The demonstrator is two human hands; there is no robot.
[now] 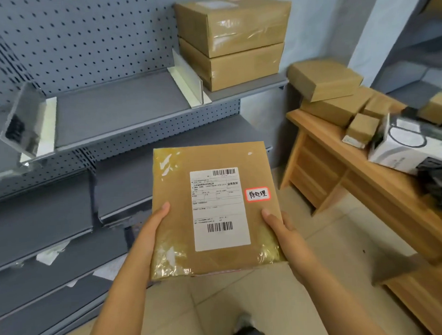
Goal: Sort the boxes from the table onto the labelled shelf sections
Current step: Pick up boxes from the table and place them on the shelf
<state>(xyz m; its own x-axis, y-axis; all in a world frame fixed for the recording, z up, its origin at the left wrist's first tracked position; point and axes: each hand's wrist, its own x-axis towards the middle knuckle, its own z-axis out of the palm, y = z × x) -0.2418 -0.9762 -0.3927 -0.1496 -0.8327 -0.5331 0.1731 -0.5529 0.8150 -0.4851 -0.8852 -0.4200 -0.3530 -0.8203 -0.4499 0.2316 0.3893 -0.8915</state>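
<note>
The flat box (214,207) is matt brown cardboard, its edges wrapped in glossy, crinkled clear tape, with a smooth white paper shipping label (219,208) and a small red-edged sticker (257,194). The shelf (117,105) looks like grey painted metal, dull, with a perforated back panel (85,39) and pale dividers (186,79). Two stacked boxes (235,39) shine under shiny tape. The table (340,168) is light wood-grain, smooth. A white carton (407,148) there looks slightly glossy.
</note>
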